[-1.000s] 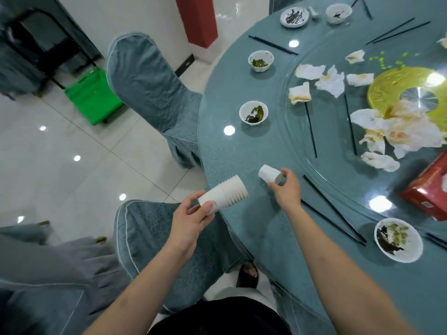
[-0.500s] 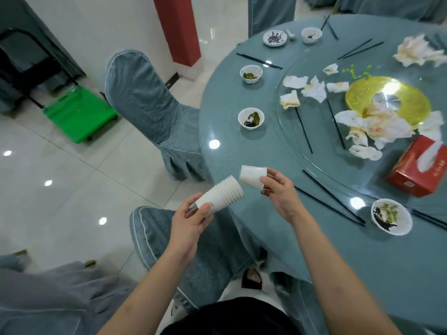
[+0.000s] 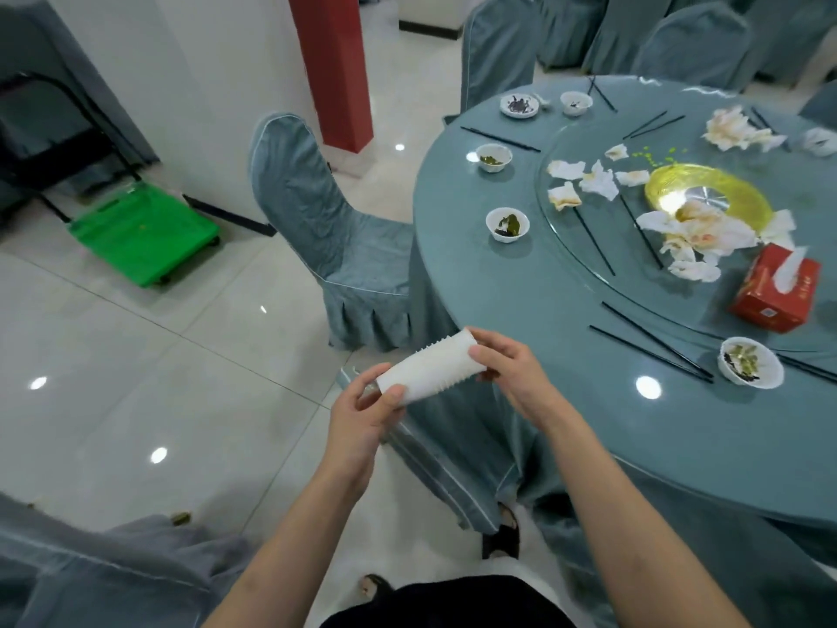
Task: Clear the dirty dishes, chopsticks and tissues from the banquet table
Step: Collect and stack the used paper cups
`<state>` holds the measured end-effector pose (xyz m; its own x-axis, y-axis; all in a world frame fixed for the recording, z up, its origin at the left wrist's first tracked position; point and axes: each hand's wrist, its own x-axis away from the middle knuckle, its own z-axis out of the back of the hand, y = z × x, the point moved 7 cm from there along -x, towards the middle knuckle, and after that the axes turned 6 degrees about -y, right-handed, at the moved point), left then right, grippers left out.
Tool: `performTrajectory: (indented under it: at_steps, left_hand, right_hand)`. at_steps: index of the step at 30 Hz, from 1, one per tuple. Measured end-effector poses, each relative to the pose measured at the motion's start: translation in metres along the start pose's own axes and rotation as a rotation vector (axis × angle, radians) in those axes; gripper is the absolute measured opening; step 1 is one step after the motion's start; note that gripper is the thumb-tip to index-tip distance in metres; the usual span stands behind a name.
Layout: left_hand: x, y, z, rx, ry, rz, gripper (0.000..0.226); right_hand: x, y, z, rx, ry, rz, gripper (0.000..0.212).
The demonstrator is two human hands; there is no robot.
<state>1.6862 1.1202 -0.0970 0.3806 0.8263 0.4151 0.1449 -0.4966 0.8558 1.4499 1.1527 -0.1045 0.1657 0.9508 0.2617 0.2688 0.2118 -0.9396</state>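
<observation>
beside the littered bench (image 3: 566,401), left hand (image 3: 362,412) grips the cup stack (image 3: 428,371) base, right hand (image 3: 512,371) pinches its top; stack tilts up-right.

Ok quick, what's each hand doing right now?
Left hand: grips the base end of the stack of white cups.
Right hand: fingers curled on the stack's open end.

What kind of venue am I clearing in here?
Most likely a restaurant banquet hall: a big round table with a glass turntable, cloth-covered chairs at several tables, and used bowls and chopsticks left after a meal.
</observation>
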Motion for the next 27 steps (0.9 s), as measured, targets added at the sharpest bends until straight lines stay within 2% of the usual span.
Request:
performTrajectory:
  at_steps: [3,13,17,27]
  left_hand:
    - [0.011,0.016,0.031,0.012,-0.002,-0.03,0.031]
    - [0.016,0.067,0.101,0.084,0.039,-0.126,0.04]
    - [-0.001,0.076,0.117,0.096,0.037,-0.118,0.04]
    - [-0.114,0.136,0.114,0.003,0.005,-0.091,0.038]
  right_hand:
    - [0.003,-0.001,-0.039,-0.013,0.007,0.028,0.057]
    - [-0.031,-0.029,-0.128,-0.023,-0.099,0.063,0.043]
    - [-0.053,-0.032,-0.143,-0.005,-0.145,0.062,0.039]
    - [-0.156,-0.047,-0.132,-0.068,-0.151,0.026,0.052]
